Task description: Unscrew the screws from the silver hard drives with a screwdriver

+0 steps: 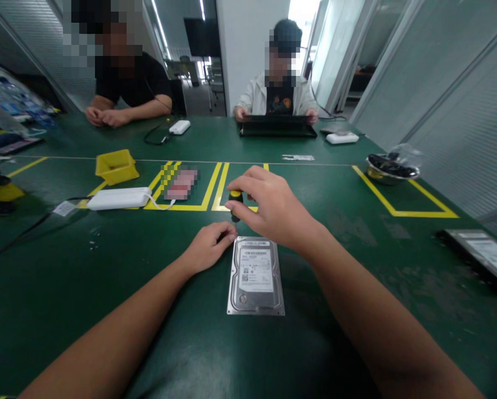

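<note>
A silver hard drive (255, 275) with a white label lies flat on the green table (107, 310) in front of me. My right hand (269, 208) is closed round the yellow-and-black handle of a screwdriver (235, 201), held upright over the drive's far left corner. My left hand (209, 244) rests on the table at that same corner, fingers curled and pinched near the screwdriver's tip. What the left fingers pinch is hidden.
A yellow bin (115, 165), a white power strip (119, 198) and a metal bowl (392, 168) stand beyond. Another drive (481, 256) lies at the right edge. Two people sit across the table, one with a black laptop (277, 127). Yellow tape marks boxes.
</note>
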Tool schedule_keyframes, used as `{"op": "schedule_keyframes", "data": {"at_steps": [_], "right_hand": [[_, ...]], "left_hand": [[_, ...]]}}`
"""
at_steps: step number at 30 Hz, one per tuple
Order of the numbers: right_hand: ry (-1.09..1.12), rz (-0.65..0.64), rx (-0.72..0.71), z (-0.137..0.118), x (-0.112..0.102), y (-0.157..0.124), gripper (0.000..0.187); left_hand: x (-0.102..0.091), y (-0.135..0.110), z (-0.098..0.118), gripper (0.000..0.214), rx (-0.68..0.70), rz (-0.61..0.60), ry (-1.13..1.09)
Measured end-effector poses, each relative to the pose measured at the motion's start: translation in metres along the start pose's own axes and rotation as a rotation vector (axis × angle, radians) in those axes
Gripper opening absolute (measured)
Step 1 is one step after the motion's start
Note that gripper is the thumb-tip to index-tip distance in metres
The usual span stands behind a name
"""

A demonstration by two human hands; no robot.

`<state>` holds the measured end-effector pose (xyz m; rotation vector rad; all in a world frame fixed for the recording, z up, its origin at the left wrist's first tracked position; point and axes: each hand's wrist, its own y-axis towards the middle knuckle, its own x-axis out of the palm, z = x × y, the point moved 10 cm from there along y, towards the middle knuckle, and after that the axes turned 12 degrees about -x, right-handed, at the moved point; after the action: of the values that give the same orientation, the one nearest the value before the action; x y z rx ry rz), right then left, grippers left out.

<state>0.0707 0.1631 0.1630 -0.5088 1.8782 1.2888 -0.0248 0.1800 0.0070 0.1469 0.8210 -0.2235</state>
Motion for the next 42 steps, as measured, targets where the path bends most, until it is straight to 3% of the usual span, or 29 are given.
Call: {"op": "schedule_keyframes", "data": {"at_steps": [11, 25, 30, 37, 39, 42], "right_hand": [[0.045, -0.015, -0.052, -0.006, 0.002, 0.000, 0.033], [0.041, -0.018, -0.044, -0.007, -0.001, 0.001, 0.025], [-0.059, 0.066, -0.071, -0.023, -0.036, -0.001, 0.025], [-0.493, 0.226, -0.030, -0.085, -0.113, -0.017, 0.015], [-0.601, 0.205, 0.009, -0.089, -0.121, -0.019, 0.011], [-0.647, 0.088, 0.044, -0.074, -0.114, -0.016, 0.013]], "left_hand": [[-0.001, -0.001, -0.002, 0.016, -0.004, -0.002, 0.006], [-0.004, -0.003, -0.003, 0.011, -0.037, -0.015, -0.080], [-0.002, -0.004, -0.008, 0.014, -0.051, -0.031, -0.105], [0.000, -0.006, -0.010, 0.012, -0.036, -0.022, -0.097], [-0.001, -0.006, -0.010, 0.012, -0.035, -0.021, -0.103], [-0.002, -0.008, -0.010, 0.013, -0.039, -0.022, -0.107]]}}
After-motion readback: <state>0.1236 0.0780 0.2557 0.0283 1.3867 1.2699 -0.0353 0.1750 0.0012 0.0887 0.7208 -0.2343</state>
